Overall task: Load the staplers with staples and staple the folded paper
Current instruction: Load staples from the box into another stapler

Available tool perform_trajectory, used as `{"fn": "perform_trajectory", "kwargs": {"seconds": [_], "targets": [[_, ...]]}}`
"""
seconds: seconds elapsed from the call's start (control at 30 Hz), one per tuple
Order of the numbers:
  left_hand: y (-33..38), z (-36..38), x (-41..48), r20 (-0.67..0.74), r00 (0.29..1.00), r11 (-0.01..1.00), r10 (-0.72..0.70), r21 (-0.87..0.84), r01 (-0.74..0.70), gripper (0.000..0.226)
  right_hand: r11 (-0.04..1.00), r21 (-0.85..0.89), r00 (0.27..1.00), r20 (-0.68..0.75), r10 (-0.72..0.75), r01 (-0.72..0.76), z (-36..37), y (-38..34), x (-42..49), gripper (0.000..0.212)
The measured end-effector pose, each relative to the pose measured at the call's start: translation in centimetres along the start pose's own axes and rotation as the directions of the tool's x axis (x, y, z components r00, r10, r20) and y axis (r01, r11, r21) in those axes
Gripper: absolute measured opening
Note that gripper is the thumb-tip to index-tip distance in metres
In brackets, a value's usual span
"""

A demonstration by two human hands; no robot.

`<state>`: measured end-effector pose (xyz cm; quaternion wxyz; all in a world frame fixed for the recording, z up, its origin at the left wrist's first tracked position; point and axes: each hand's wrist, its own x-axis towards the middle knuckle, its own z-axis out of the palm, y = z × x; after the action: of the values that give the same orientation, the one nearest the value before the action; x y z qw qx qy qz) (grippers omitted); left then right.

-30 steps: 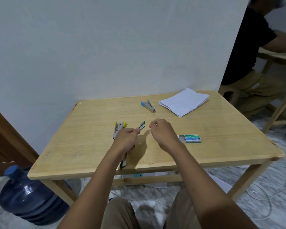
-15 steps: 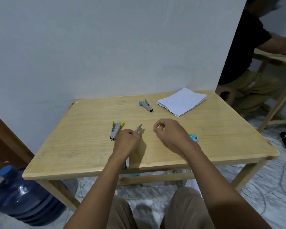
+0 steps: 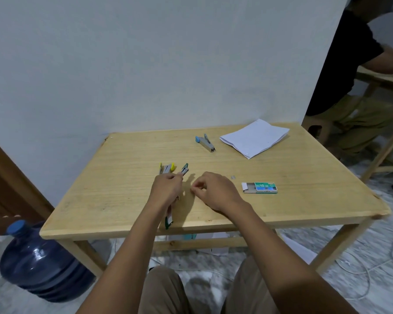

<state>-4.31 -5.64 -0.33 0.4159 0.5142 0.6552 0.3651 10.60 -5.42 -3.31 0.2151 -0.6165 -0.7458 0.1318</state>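
Observation:
My left hand [image 3: 167, 189] grips a green stapler [image 3: 184, 170], opened out; its head sticks out past my fingers and its other end [image 3: 168, 220] hangs below my palm. My right hand [image 3: 216, 191] hovers just right of it with fingertips pinched together; whether a strip of staples sits between them is too small to tell. A yellow stapler [image 3: 166, 168] lies on the table behind my left hand. Farther back lies a blue stapler [image 3: 205, 142], and to its right the folded white paper [image 3: 254, 138]. The green staple box [image 3: 260, 187] lies slid open to the right of my right hand.
The wooden table [image 3: 114, 196] stands against a white wall. A small loose bit [image 3: 232, 177] lies near the box. A blue water jug [image 3: 41, 261] stands on the floor at the left. Another person [image 3: 354, 71] sits at a second table on the right. Cables lie on the floor.
My right hand has moved slightly left, uncovering the staple box. My left hand keeps holding the green stapler. The view has shifted a little.

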Motion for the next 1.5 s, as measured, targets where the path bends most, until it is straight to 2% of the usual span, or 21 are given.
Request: {"fn": "perform_trajectory", "kwargs": {"seconds": [0.13, 0.23, 0.33, 0.43, 0.5, 0.67, 0.8, 0.93, 1.0, 1.07, 1.2, 1.33, 1.5], "targets": [[0.0, 1.1, -0.1, 0.013, 0.995, 0.979, 0.095, 0.181, -0.096, 0.031, 0.987, -0.104, 0.988, -0.111, 0.108, -0.12, -1.8, 2.3, 0.5, 0.021], [0.1, 2.5, -0.2, 0.034, 0.99, 0.941, 0.137, 0.307, -0.141, 0.035, 0.975, -0.161, 0.983, -0.129, 0.133, -0.153, -2.7, 3.4, 0.8, 0.022], [0.1, 3.8, -0.3, 0.03, 0.987, 0.901, 0.158, 0.404, -0.156, 0.032, 0.979, -0.081, 0.97, -0.171, 0.173, -0.189, -3.7, 4.2, 0.2, 0.028], [0.3, 4.6, -0.4, 0.011, 0.98, 0.828, 0.199, 0.534, -0.174, 0.031, 0.96, 0.061, 0.92, -0.277, 0.278, -0.272, -5.3, 6.2, -1.6, 0.026], [0.3, 5.0, -0.3, -0.002, 0.972, 0.778, 0.233, 0.6, -0.186, 0.033, 0.942, 0.087, 0.89, -0.309, 0.335, -0.325, -6.1, 7.9, -3.3, 0.026], [-0.2, 6.0, 0.1, -0.036, 0.955, 0.733, 0.293, 0.651, -0.2, 0.039, 0.917, 0.143, 0.894, -0.21, 0.397, -0.373, -7.0, 11.0, -6.5, 0.029], [-0.4, 6.1, 0.3, -0.048, 0.953, 0.68, 0.299, 0.712, -0.177, 0.041, 0.927, 0.194, 0.925, -0.148, 0.35, -0.32, -7.0, 11.6, -6.6, 0.024], [-0.5, 6.1, 0.3, -0.072, 0.944, 0.619, 0.323, 0.771, -0.153, 0.042, 0.924, 0.241, 0.933, -0.135, 0.335, -0.297, -7.2, 11.5, -6.5, 0.028], [-0.3, 6.3, -0.1, -0.09, 0.923, 0.614, 0.374, 0.77, -0.174, 0.042, 0.918, 0.272, 0.927, -0.16, 0.339, -0.289, -7.2, 11.7, -6.7, 0.03], [0.1, 6.9, -0.7, -0.074, 0.878, 0.635, 0.473, 0.719, -0.282, 0.04, 0.908, 0.3, 0.911, -0.198, 0.361, -0.294, -7.4, 12.0, -7.1, 0.031], [1.4, 9.5, -2.0, 0.111, 0.777, 0.597, 0.62, 0.576, -0.559, 0.043, 0.918, 0.208, 0.892, -0.24, 0.382, -0.338, -7.5, 13.0, -8.0, 0.034], [1.7, 11.9, -2.3, 0.373, 0.763, 0.61, 0.528, 0.459, -0.647, 0.051, 0.929, 0.17, 0.906, -0.223, 0.36, -0.328, -7.3, 13.4, -8.1, 0.031], [1.7, 12.6, -1.3, 0.403, 0.755, 0.646, 0.518, 0.394, -0.654, 0.018, 0.931, 0.151, 0.908, -0.217, 0.359, -0.332, -7.3, 13.6, -7.9, 0.032]]}}
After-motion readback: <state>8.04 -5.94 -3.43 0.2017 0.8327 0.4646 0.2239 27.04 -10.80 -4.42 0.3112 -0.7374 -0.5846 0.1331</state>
